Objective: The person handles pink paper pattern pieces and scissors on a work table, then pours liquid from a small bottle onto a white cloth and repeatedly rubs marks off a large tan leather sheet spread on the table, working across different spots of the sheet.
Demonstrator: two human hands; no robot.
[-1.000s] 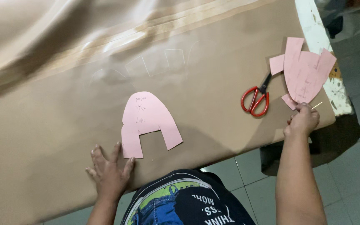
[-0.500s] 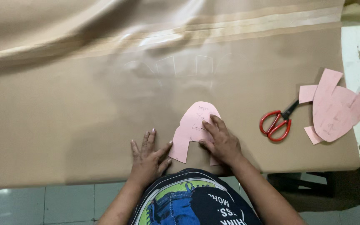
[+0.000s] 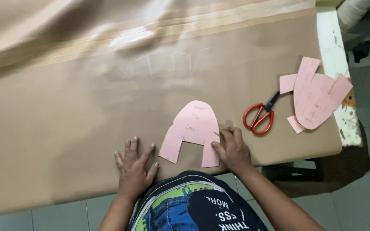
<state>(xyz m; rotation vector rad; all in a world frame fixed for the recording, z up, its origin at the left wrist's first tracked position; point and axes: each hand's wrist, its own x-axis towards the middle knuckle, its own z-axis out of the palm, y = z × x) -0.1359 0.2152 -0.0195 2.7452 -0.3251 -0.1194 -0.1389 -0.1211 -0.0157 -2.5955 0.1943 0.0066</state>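
Observation:
A pink arch-shaped paper pattern (image 3: 195, 127) lies flat on tan sheet material (image 3: 65, 115) that covers the table. My right hand (image 3: 232, 147) rests on the sheet at the pattern's right leg, fingertips touching its edge; whether it pinches something thin there is unclear. My left hand (image 3: 134, 168) lies flat with fingers spread on the sheet, just left of the pattern's left leg and apart from it.
Red-handled scissors (image 3: 260, 116) lie shut to the right of the pattern. Beyond them is a pile of pink pattern pieces (image 3: 315, 95) near the white table edge (image 3: 331, 47). The sheet's far side is folded and glossy. Tiled floor lies below the near edge.
My right hand came back from the pile at the right to the arch pattern and now sits at its right leg. The pattern has turned upright. My left hand stayed flat on the sheet.

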